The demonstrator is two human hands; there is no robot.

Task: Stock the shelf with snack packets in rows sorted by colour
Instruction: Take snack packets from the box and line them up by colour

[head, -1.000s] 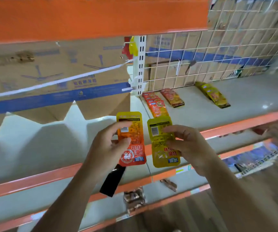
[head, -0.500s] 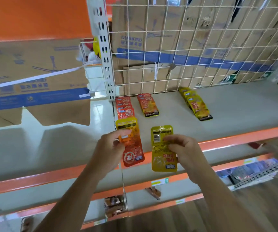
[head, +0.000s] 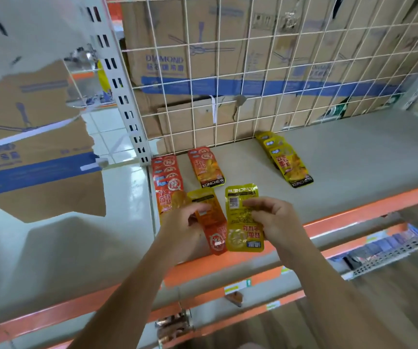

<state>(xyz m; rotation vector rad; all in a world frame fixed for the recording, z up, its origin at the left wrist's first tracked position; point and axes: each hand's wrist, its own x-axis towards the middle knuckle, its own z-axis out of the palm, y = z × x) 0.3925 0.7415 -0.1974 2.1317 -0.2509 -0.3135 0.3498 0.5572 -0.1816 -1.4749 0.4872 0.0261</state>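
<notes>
My left hand (head: 181, 225) pinches an orange-red snack packet (head: 211, 224) by its side, back face up. My right hand (head: 274, 220) holds a yellow packet (head: 243, 217) right beside it, also back face up. Both packets hover over the front of the grey shelf (head: 341, 157). On the shelf lie three rows: a red overlapping row (head: 167, 180) at the left, a single orange-red packet (head: 206, 167) next to it, and a yellow row (head: 284, 158) farther right.
A white wire grid (head: 265, 71) backs the shelf, with cardboard boxes (head: 177, 46) behind it. A slotted white upright (head: 124, 96) stands at the left. The shelf's orange front edge (head: 366, 210) runs below my hands. Lower shelves hold more packets (head: 172, 326).
The view has swung left and closer to the shelf. Both hands have moved forward with their packets, nearer the red row; the two packets now sit closer together.
</notes>
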